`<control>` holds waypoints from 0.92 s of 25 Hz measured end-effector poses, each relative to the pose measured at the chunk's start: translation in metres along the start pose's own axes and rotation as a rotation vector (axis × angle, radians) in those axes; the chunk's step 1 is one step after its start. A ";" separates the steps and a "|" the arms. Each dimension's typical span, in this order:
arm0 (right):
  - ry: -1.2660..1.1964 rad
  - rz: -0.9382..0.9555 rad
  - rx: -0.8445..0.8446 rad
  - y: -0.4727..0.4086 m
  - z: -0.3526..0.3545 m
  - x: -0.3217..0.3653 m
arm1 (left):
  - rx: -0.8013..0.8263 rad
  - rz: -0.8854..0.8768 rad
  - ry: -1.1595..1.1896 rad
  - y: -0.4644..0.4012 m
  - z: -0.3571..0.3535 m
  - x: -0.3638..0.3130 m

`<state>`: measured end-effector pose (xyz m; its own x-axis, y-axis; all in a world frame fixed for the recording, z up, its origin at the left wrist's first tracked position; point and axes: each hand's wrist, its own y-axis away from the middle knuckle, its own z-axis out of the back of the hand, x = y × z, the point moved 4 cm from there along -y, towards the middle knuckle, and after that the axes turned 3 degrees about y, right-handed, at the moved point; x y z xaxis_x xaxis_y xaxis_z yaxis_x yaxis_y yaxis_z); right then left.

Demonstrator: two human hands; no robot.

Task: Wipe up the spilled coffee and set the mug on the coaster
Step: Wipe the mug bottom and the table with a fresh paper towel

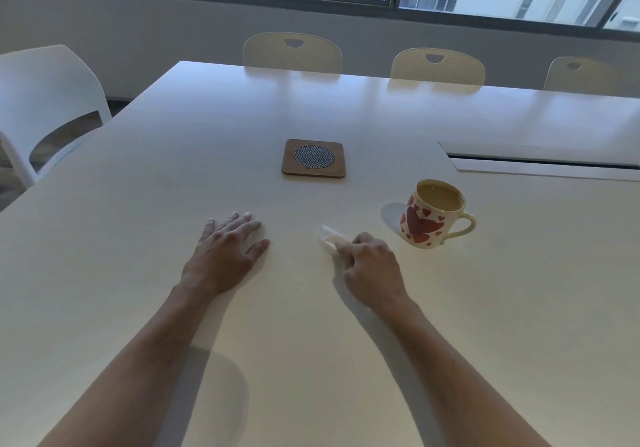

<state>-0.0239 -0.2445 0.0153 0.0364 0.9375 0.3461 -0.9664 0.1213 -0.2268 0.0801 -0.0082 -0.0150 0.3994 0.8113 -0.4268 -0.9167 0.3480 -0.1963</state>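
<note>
Across a white meeting table, we pinch a tissue in our right hand; the mug stands just right of it, coaster beyond, left hand flat.

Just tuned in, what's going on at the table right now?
A person is at a white table. Their right hand pinches a crumpled tissue against the tabletop, just left of a heart-patterned mug full of coffee. The left hand rests flat and open on the table. The mug stands on the bare table, not yet on the wooden coaster, which lies apart from it, farther back. No spill is clearly visible.
</note>
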 end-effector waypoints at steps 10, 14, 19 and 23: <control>0.142 -0.108 -0.095 -0.002 0.007 -0.018 | 0.004 -0.005 -0.015 0.001 0.002 -0.002; 0.152 -0.231 -0.150 -0.037 0.004 -0.017 | 0.012 -0.007 -0.014 0.002 0.002 -0.004; 0.066 -0.157 -0.035 -0.066 -0.020 0.009 | 0.016 0.000 -0.025 0.001 0.001 -0.006; -0.039 -0.062 0.022 -0.060 -0.035 0.040 | 0.015 0.001 -0.016 0.001 0.000 -0.006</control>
<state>0.0449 -0.2030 0.0106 0.0868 0.9150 0.3939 -0.9680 0.1709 -0.1839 0.0766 -0.0127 -0.0123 0.3983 0.8189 -0.4132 -0.9172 0.3542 -0.1822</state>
